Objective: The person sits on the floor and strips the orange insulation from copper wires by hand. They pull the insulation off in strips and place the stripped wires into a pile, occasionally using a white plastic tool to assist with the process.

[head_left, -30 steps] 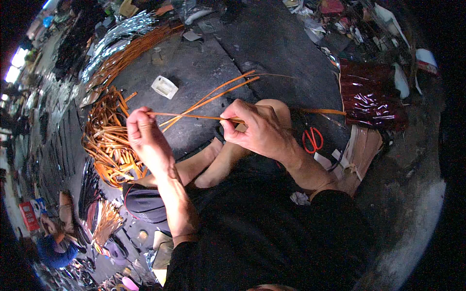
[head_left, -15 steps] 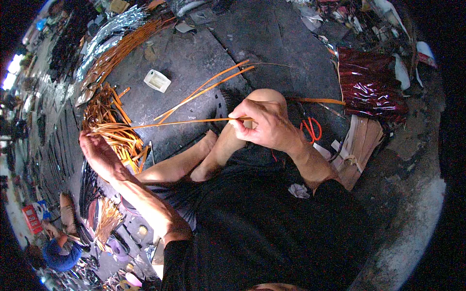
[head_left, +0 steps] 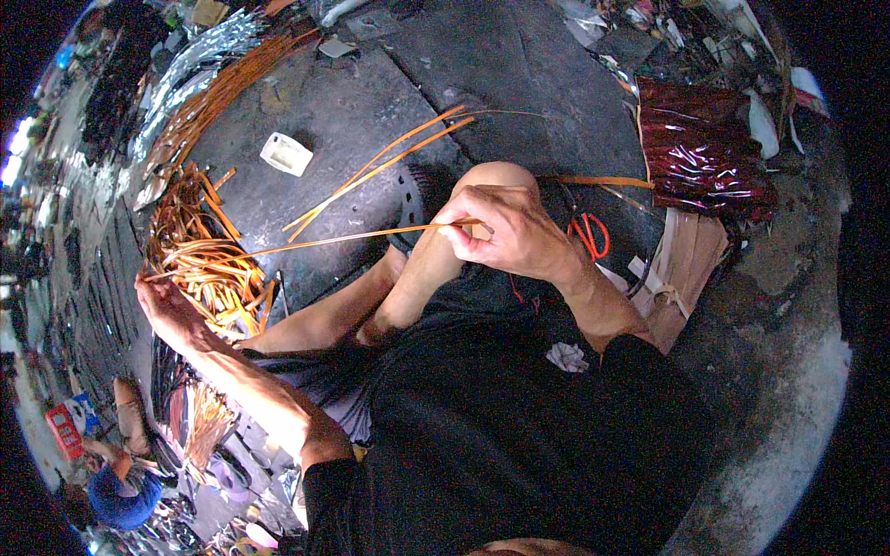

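Note:
A thin orange strip [head_left: 343, 238] runs across in front of me, nearly straight, sloping down to the left. My right hand [head_left: 510, 230], above my raised knee, pinches its right end between thumb and fingers. Out at the far left, my left hand [head_left: 169, 308] is closed with fingertips together on the strip's other end. Beside that hand lies a tangled heap of orange strips [head_left: 218, 283]. Two loose orange strips [head_left: 380, 171] rest on the dark floor beyond the held one.
A white plastic tray [head_left: 286, 155] lies on the floor ahead. Red-handled scissors [head_left: 589, 237] are right of my knee, near a shiny dark-red bundle [head_left: 700, 153]. Long brown strands [head_left: 222, 88] lie far left. Another person in blue [head_left: 125, 496] sits at the lower left.
My left hand has moved a little farther left and down, with the strip stretching along with it. My right hand stays almost in place, still pinching. The whole view has shifted slightly.

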